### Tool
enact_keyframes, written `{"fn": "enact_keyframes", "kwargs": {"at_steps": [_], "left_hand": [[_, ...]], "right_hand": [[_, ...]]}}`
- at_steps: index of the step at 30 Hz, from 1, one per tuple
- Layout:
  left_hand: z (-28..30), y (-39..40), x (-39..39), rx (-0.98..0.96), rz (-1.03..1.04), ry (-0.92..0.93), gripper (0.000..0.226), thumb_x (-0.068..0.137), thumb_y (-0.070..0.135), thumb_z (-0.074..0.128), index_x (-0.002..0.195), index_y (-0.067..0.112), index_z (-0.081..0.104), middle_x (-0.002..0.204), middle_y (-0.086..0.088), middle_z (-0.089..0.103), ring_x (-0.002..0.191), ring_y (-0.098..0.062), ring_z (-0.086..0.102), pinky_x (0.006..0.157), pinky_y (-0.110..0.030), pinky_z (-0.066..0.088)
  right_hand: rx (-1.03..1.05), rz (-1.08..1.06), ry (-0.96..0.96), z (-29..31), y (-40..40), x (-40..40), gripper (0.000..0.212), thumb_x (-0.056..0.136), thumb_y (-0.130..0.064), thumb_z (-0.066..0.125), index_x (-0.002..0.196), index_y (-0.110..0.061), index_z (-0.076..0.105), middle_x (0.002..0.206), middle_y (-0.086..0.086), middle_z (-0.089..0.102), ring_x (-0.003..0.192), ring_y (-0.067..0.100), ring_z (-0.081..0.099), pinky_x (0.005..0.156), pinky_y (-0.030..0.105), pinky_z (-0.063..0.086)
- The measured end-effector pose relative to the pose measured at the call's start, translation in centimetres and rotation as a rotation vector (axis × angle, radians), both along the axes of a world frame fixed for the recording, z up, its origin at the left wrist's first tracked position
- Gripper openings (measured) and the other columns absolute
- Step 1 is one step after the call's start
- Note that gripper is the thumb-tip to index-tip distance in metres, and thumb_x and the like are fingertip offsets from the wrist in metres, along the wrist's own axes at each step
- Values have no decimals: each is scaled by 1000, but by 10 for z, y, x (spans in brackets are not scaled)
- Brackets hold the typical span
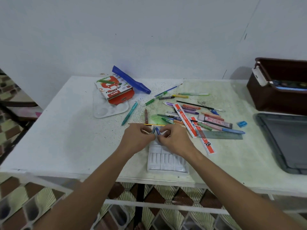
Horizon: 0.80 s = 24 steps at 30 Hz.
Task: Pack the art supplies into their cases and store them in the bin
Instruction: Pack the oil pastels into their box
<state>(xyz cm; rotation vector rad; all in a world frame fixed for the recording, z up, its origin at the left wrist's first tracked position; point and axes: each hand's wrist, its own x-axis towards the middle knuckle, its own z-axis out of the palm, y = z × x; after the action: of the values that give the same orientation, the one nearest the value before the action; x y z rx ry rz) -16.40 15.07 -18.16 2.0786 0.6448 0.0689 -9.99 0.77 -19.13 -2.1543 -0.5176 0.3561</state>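
Both hands, left [138, 138] and right [174, 141], pinching blue crayons [157, 131] over a half-hidden white tray [167, 161].

This looks like a home craft corner. A paint-speckled white table [69, 130] stands against a bare wall [149, 30] on patterned floor tiles [41, 201], strewn with pens [191, 113], with a brown bin [274, 97] far right.

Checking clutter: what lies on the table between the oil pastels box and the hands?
Head view: a teal pen lies between the oil pastels box and the hands; otherwise bare speckled table.
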Motion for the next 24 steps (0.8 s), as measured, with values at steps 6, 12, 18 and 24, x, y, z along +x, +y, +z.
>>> {"fn": "enact_keyframes", "kwargs": {"at_steps": [6, 12, 18, 24], "left_hand": [[-1, 0, 2, 3, -36, 23, 19, 75, 25, 68, 92, 26, 75, 63, 0, 69, 52, -14, 60, 61, -31, 55], [-4, 5, 2, 5, -122, 50, 12, 79, 26, 66, 85, 30, 76, 53, 5, 63, 46, -11, 53, 55, -28, 52], [-5, 10, 5, 193, -225, 38, 11, 85, 27, 67, 93, 31, 75, 73, 5, 69, 53, -3, 52, 47, -12, 35], [-5, 16, 9, 242, -333, 23, 22, 82, 26, 72, 103, 31, 75, 74, 0, 70, 57, -9, 56, 49, -12, 36]], "right_hand": [[-21, -8, -21, -4, 5, 1, 9, 85, -23, 67, 76, -20, 67, 64, -1, 64, 47, 4, 50, 45, 12, 36], [-92, 152, -38, -3, -2, 6, 16, 87, -12, 59, 85, -18, 74, 76, 1, 67, 64, 15, 57, 57, 22, 41], [-135, 201, -24, -1, -2, 11, 32, 89, -19, 64, 121, -19, 65, 65, -5, 57, 52, 4, 48, 46, 8, 33], [-209, 246, -51, 3, -1, 14, 36, 87, -22, 67, 124, -23, 64, 70, -1, 61, 61, 16, 56, 51, 19, 39]]}}
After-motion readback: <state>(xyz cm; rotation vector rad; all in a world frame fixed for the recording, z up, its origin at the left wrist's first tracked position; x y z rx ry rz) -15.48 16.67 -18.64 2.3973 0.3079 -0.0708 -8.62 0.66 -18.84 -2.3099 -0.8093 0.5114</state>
